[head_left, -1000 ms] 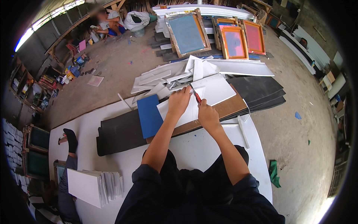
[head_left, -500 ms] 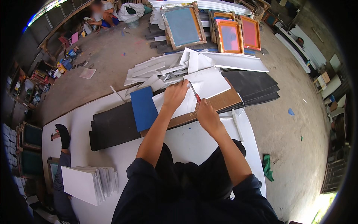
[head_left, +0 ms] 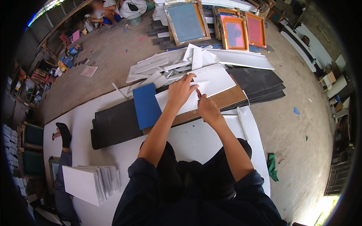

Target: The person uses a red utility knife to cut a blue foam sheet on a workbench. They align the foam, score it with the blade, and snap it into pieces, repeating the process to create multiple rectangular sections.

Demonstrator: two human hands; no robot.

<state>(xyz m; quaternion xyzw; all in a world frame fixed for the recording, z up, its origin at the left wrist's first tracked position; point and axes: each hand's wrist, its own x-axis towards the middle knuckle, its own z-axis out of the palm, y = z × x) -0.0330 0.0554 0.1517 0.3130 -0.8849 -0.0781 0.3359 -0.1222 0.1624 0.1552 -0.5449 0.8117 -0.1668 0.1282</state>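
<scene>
My right hand [head_left: 209, 110] is closed round the red handle of a utility knife [head_left: 199, 93]. Its blade points away from me, toward a small white offcut on a larger white foam board [head_left: 218, 81]. Just left of the blade, my left hand [head_left: 180, 90] rests on the white pieces with thumb and forefinger apart. The thumb is close to the knife. Beneath the white board lies a brown board [head_left: 230, 98], and a blue panel [head_left: 147, 107] sits to its left. Where the blade tip touches is too small to tell.
Black sheets [head_left: 115, 128] stick out on both sides. White scraps [head_left: 154, 67] are heaped beyond, before framed screens [head_left: 187, 24]. A stack of white boards [head_left: 81, 182] stands at lower left beside another person's leg [head_left: 62, 180]. A second person [head_left: 103, 13] sits far left.
The thumb and forefinger of my left hand have spread apart from a closer pinch. The knife in my right hand has shifted slightly and stands a little steeper. The whole view has moved slightly.
</scene>
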